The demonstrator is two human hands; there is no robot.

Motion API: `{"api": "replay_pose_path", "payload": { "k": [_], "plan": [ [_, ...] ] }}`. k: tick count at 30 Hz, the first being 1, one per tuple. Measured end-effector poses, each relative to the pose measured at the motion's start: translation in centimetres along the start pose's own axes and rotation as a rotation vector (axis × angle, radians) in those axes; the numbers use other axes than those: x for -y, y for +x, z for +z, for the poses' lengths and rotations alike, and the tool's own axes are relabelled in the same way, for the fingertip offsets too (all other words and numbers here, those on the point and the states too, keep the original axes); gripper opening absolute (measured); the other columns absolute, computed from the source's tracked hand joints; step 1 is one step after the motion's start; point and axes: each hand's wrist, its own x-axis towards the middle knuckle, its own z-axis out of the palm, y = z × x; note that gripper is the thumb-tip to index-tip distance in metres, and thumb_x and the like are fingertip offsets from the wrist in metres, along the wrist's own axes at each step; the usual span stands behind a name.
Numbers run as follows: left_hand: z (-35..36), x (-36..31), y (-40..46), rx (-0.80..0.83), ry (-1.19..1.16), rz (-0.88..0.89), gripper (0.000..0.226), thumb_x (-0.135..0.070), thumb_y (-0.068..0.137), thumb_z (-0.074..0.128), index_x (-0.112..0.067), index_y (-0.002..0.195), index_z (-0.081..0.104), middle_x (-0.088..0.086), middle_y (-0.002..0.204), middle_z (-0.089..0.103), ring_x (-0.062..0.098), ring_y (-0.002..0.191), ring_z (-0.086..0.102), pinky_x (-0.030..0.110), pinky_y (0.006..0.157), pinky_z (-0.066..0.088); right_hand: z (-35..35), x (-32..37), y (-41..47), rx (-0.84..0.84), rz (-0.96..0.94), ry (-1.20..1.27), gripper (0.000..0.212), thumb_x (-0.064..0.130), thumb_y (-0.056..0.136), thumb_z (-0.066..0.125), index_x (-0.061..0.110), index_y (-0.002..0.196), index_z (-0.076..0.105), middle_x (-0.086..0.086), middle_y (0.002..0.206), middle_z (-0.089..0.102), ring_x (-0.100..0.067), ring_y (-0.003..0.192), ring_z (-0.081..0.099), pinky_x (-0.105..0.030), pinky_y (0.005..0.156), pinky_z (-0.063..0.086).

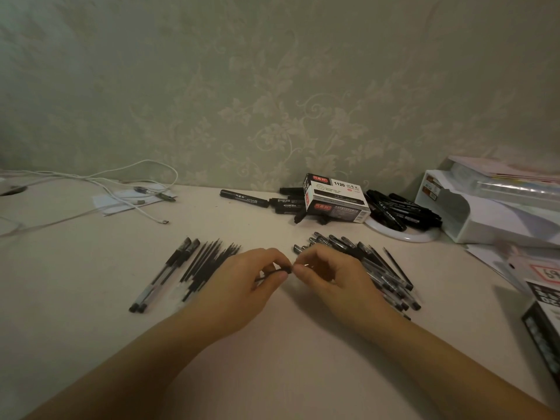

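We look down on a pale cream worktop (272,353) set against a wall (212,71); the wall is papered in grey-green, embossed with lighter leaves and curling vines; the light is dim and even, and shadows fall soft; at far right we see a white desk organiser (485,221) standing on the worktop near the wall.

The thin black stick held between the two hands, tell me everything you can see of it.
It looks like a thin black pen refill, dark and plastic-looking, mostly hidden in the grip. Only a short stretch shows, held almost level above the pale table, its right end slightly thicker, like a cap. The left hand pinches it along its length; the right hand pinches that right end. Nothing else seems to touch it.
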Motion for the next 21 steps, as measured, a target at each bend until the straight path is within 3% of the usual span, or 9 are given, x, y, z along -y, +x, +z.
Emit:
{"api": "replay_pose_path", "payload": {
  "k": [6, 8, 10, 13, 18, 21],
  "plan": [
    [0.29, -0.10, 0.03, 0.016, -0.041, 0.018, 0.016, -0.028, 0.094, 0.056, -0.029, 0.108, 0.065, -0.014, 0.095, 0.065, 0.001, 0.087, 0.059, 0.013, 0.074, 0.046, 0.02, 0.11, 0.00, 0.001, -0.030, -0.004, 0.036, 0.041, 0.099, 0.050, 0.022, 0.070, 0.060, 0.006, 0.059, 0.055, 0.000, 0.055, 0.048, -0.013, 0.054, 0.039],
    [0.34, -0.06, 0.04, 0.020, -0.033, 0.016, 0.016, -0.029, 0.094, 0.056, -0.029, 0.107, 0.065, -0.014, 0.095, 0.065, 0.001, 0.087, 0.058, 0.015, 0.075, 0.047, 0.09, 0.24, -0.02, -0.015, -0.023, 0.005, 0.041, 0.047, 0.097, 0.047, 0.021, 0.070, 0.062, 0.006, 0.059, 0.058, -0.004, 0.055, 0.052, -0.015, 0.054, 0.039],
    [0.31, -0.01, 0.06, 0.013, -0.025, 0.007, 0.016, -0.029, 0.095, 0.055, -0.029, 0.107, 0.065, -0.014, 0.095, 0.065, 0.001, 0.088, 0.059, 0.015, 0.075, 0.048, 0.05, 0.30, -0.05, -0.028, -0.015, 0.004, 0.035, 0.051, 0.095, 0.047, 0.025, 0.082, 0.066, 0.007, 0.072, 0.065, -0.010, 0.064, 0.059, -0.019, 0.059, 0.044],
    [0.23, 0.10, 0.09, -0.008, -0.022, -0.002, 0.016, -0.028, 0.095, 0.055, -0.029, 0.107, 0.066, -0.015, 0.093, 0.065, -0.001, 0.086, 0.059, 0.010, 0.073, 0.045, -0.06, 0.19, -0.08, 0.014, -0.039, -0.030, 0.013, 0.039, 0.097, 0.055, 0.030, 0.091, 0.063, 0.013, 0.081, 0.065, -0.004, 0.068, 0.057, -0.015, 0.062, 0.045],
    [0.36, -0.10, 0.12, 0.007, -0.040, 0.008, 0.017, -0.028, 0.094, 0.056, -0.029, 0.108, 0.065, -0.014, 0.097, 0.066, 0.001, 0.091, 0.059, 0.014, 0.076, 0.048, -0.03, 0.11, -0.02, 0.006, -0.049, -0.013, 0.035, 0.038, 0.100, 0.049, 0.021, 0.070, 0.058, 0.004, 0.059, 0.053, -0.001, 0.055, 0.047, -0.015, 0.055, 0.038],
    [0.39, -0.12, 0.08, 0.007, -0.032, -0.005, 0.016, -0.029, 0.095, 0.055, -0.029, 0.107, 0.065, -0.015, 0.096, 0.065, 0.000, 0.089, 0.059, 0.014, 0.077, 0.047, -0.01, 0.33, 0.00, -0.007, -0.033, 0.003, 0.036, 0.050, 0.095, 0.045, 0.025, 0.075, 0.062, 0.008, 0.065, 0.061, -0.001, 0.059, 0.053, -0.015, 0.058, 0.041]
  ]
}}
